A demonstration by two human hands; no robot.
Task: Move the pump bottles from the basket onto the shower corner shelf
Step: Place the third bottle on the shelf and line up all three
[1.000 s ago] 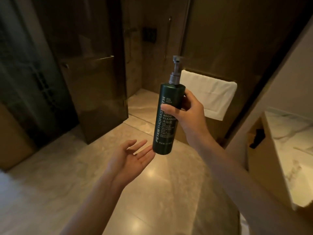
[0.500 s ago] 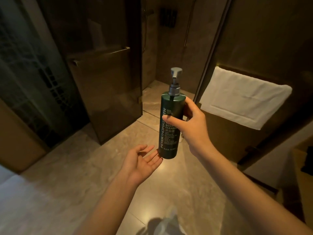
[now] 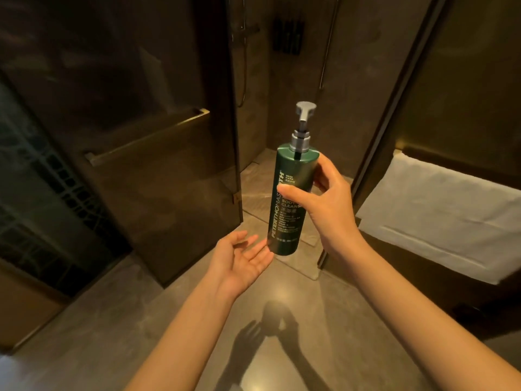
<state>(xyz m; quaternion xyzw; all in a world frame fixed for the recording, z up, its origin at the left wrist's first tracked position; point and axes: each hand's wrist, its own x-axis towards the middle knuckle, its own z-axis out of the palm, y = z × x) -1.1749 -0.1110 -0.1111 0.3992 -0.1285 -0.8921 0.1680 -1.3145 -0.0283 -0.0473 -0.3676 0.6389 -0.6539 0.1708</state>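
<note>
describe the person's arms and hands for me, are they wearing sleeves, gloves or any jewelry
Both forearms are bare right up to the bottom edge of the picture, with no sleeves in view. The left hand and right hand have no gloves. No rings, watch or bracelet show on the fingers or wrists that are visible. Fingernails look short and unpainted.

Glossy plastic bottle (image 3: pixel 291 198), metal pump (image 3: pixel 303 128)

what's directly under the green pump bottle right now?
The left hand, palm up and open, sits just under the green pump bottle; whether they touch is unclear. The right hand grips the bottle's middle, covering part of the label.
</note>
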